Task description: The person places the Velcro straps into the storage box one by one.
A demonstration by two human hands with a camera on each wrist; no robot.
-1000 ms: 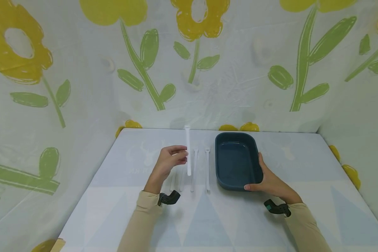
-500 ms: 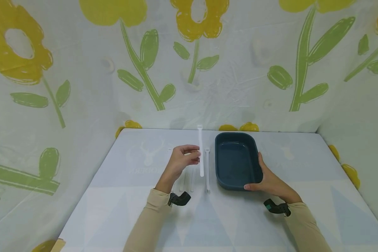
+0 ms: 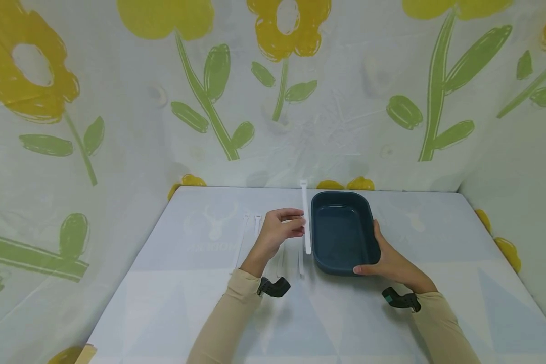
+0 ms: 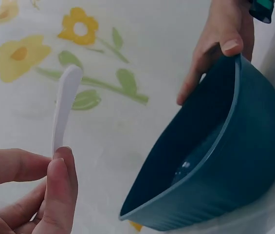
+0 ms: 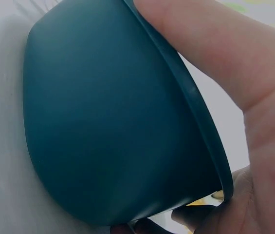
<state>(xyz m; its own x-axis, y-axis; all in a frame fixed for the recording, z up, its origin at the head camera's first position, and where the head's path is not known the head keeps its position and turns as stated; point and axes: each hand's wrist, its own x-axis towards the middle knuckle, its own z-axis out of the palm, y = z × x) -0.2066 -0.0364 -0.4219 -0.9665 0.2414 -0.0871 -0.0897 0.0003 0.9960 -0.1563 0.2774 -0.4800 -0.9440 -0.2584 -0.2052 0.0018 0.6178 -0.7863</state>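
My left hand (image 3: 279, 230) pinches a white plastic strip (image 3: 307, 222) between thumb and fingertips. The strip stands nearly upright in the head view, just left of the basin, with a small wider head on top. Its other end is rounded, as the left wrist view shows the strip (image 4: 65, 105). A deep dark-blue rectangular basin (image 3: 346, 270) sits on the table, nothing visible inside. My right hand (image 3: 391, 260) grips its near right corner, thumb over the rim. Up close in the right wrist view, the basin wall (image 5: 108, 117) fills the frame beside my thumb (image 5: 210, 44).
Several similar white strips (image 3: 240, 242) lie lengthwise on the table left of the basin, partly hidden by my left hand and forearm. The pale patterned table (image 3: 164, 303) ends at a flower-printed curtain (image 3: 336, 126) at the back and sides.
My left hand has moved right with the white strip, passing over the strips on the table to the basin's left rim. My right hand and the basin have stayed in place.
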